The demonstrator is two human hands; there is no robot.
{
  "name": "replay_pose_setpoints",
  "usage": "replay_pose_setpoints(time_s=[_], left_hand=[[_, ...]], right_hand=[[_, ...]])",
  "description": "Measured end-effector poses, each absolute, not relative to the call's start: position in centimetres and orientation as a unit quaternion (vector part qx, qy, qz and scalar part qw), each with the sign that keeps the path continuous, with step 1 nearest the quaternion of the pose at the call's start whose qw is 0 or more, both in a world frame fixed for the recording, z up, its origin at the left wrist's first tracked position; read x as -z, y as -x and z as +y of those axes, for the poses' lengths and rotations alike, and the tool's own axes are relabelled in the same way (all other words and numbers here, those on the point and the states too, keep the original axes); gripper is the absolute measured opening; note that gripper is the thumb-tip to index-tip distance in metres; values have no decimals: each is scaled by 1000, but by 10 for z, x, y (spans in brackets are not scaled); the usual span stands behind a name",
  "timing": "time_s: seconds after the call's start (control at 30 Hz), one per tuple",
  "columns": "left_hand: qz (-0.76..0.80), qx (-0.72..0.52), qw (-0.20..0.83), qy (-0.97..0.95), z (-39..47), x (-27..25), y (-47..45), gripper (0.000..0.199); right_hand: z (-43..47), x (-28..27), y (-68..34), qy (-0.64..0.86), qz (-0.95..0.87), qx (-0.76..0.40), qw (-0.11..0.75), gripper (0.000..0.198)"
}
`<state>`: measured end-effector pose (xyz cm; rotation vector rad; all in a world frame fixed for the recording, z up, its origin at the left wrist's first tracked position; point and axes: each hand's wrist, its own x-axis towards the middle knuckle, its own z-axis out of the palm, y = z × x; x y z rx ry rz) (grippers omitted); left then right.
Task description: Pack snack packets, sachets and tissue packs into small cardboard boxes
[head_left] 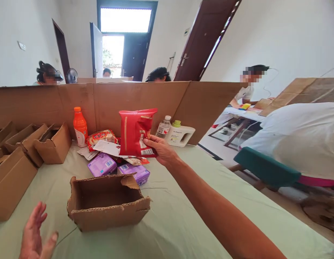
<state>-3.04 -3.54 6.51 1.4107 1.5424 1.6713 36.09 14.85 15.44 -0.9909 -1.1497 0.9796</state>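
Note:
My right hand [164, 149] grips a red snack bag [130, 133] by its lower right side and holds it up above a pile of packages. In that pile are two purple packs [102, 164], a red noodle-like packet [102, 138] and a white packet [107, 147] partly behind the bag. In front of the pile sits an open cardboard box [110, 216], its visible inside bare. Left of this box, my left hand [36, 232] hovers with thumb and fingers apart, holding nothing.
An orange bottle [79, 127], a clear bottle [164, 126] and a white jug with green cap [181, 135] stand before a cardboard partition [75, 95]. Several cardboard boxes [55, 144] line the left. Beyond the table's right edge are a green stool [266, 167] and other people.

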Motion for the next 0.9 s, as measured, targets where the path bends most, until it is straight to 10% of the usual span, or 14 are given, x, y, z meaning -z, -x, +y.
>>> replay_pose_setpoints(time_s=[0.2, 0.43, 0.73, 0.9], left_hand=[[446, -639, 173, -602, -26, -141, 24, 68], [338, -697, 418, -475, -25, -183, -24, 64], [380, -771, 351, -372, -22, -188, -39, 46], [353, -708, 318, -523, -13, -182, -51, 58]], right_hand=[[96, -195, -297, 301, -507, -606, 534, 43], [44, -202, -226, 189, -576, -721, 335, 39], [33, -208, -230, 247, -749, -499, 360, 85], [34, -213, -232, 271, -731, -442, 444, 53]])
